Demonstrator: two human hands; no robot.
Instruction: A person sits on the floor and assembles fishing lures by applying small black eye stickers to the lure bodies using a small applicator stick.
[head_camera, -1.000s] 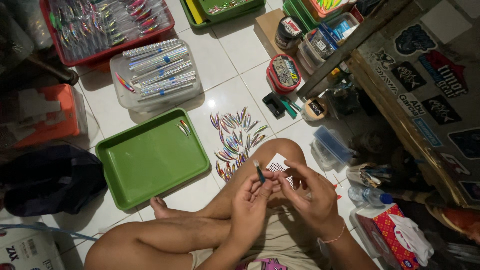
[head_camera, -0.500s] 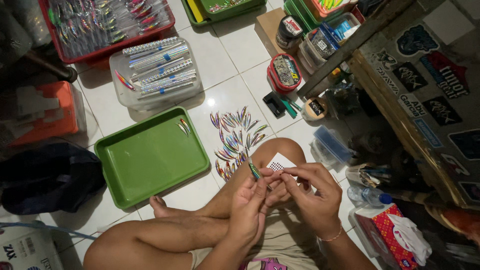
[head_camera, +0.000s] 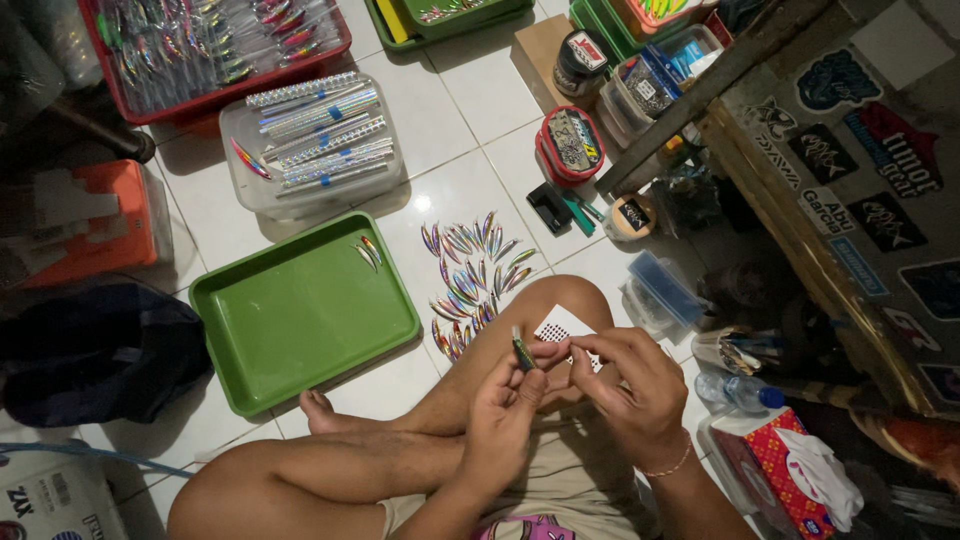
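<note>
I sit cross-legged on a white tiled floor. My left hand (head_camera: 507, 405) pinches a small slim shiny lure (head_camera: 522, 352) upright between thumb and fingers. My right hand (head_camera: 625, 385) holds a small white sheet of dark dot stickers (head_camera: 560, 326) over my knee, fingertips meeting the left hand at the lure. A spread of several shiny leaf-shaped lures (head_camera: 470, 275) lies on the tile just beyond my knee. To their left, a green tray (head_camera: 300, 315) holds two lures (head_camera: 368, 252) near its far corner.
A clear tub of long shiny strips (head_camera: 315, 140) and a red tray of lures (head_camera: 210, 45) lie farther out. Round tins (head_camera: 572, 145), small boxes and tools crowd the right, by a sticker-covered wooden bench (head_camera: 840, 190). A tissue box (head_camera: 790, 470) and a bottle (head_camera: 735, 392) sit near my right.
Both hands have shifted slightly up and left, drawing closer together; the sticker sheet now sits behind my fingers and the lure stands more upright.
</note>
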